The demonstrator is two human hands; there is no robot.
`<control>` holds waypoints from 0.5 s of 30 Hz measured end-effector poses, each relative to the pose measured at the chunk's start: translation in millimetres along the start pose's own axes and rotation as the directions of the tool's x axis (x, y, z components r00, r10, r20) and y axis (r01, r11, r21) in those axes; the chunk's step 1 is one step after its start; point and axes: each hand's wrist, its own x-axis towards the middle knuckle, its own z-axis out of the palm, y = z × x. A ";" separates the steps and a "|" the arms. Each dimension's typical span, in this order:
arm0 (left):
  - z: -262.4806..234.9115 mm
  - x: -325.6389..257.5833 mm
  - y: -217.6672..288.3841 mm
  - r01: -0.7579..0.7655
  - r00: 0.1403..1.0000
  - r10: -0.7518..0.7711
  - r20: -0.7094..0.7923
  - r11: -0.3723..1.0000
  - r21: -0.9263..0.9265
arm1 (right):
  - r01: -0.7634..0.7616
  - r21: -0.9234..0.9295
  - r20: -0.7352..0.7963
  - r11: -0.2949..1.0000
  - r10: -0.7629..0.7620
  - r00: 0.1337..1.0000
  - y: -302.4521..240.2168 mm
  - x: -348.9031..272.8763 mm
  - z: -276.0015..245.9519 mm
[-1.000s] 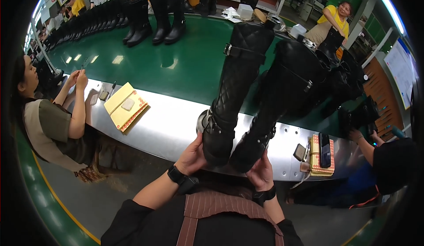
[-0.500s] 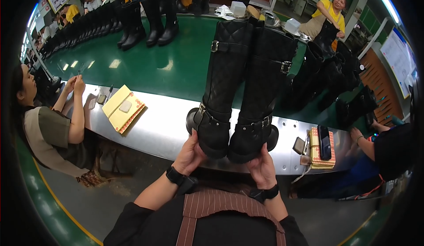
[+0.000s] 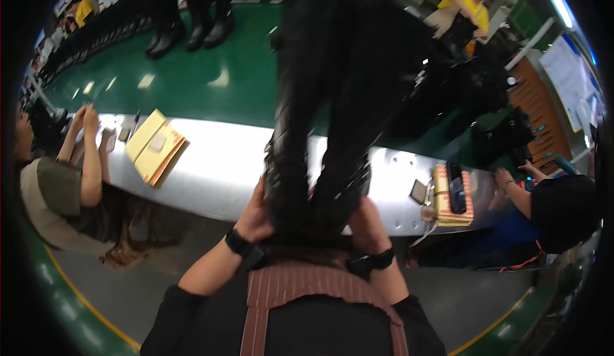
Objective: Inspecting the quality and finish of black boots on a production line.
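Tall black boots, a pair, now swing up close to the camera, blurred, where a moment ago they stood lower over the steel worktop. Left hand clasps the left heel, right hand the right; both grips closed round the soles. Yellow folders lie further left.

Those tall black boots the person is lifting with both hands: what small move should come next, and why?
Probably keep raising the pair of tall black boots straight and level. The left hand and right hand each grip a foot end only, the long shafts lean out over the green conveyor belt, and the picture is blurred, so tipping seems possible.
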 end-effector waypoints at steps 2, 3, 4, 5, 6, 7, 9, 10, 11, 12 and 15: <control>1.4 10.1 -2.8 -0.079 0.950 0.168 -0.265 0.945 0.317 | 0.136 -0.398 -0.161 0.907 -0.215 0.963 1.8 6.9 3.0; 4.2 13.3 -2.7 -0.100 0.953 0.156 -0.261 0.972 0.214 | 0.197 -0.593 -0.160 0.781 -0.354 0.922 0.2 8.9 4.1; 6.8 19.0 -3.3 -0.129 0.941 0.206 -0.269 0.952 0.277 | 0.298 -0.677 -0.024 0.673 -0.425 0.905 -5.5 9.6 2.9; 10.5 22.0 -1.3 -0.131 0.931 0.265 -0.249 0.883 0.450 | 0.396 -0.750 0.118 0.530 -0.481 0.869 -12.3 11.5 2.0; 13.2 27.2 0.5 -0.153 0.946 0.262 -0.192 0.881 0.448 | 0.441 -0.763 0.229 0.474 -0.439 0.869 -22.3 9.6 -0.3; 16.7 27.7 3.3 -0.119 0.942 0.315 -0.117 0.639 0.760 | 0.561 -0.741 0.380 0.368 -0.459 0.803 -33.1 11.7 -2.3; 19.7 30.5 7.7 -0.117 0.955 0.281 -0.090 0.641 0.759 | 0.501 -0.770 0.456 0.394 -0.210 0.865 -57.6 7.6 -6.9; 19.6 29.2 8.2 0.009 0.957 0.225 -0.184 0.610 0.792 | 0.408 -0.749 0.449 0.522 -0.052 0.892 -70.0 8.7 -9.6; 17.0 32.2 9.2 0.140 0.942 0.013 -0.336 0.893 0.428 | 0.347 -0.736 0.463 0.581 0.057 0.885 -78.6 8.3 -10.5; 14.0 31.6 7.6 0.188 0.942 -0.078 -0.325 0.928 0.322 | 0.313 -0.728 0.480 0.609 0.128 0.868 -84.8 7.7 -10.9; 0.2 33.1 0.1 0.288 0.883 -0.174 -0.436 0.934 0.211 | 0.254 -0.713 0.472 0.654 0.180 0.863 -87.3 -4.7 -7.0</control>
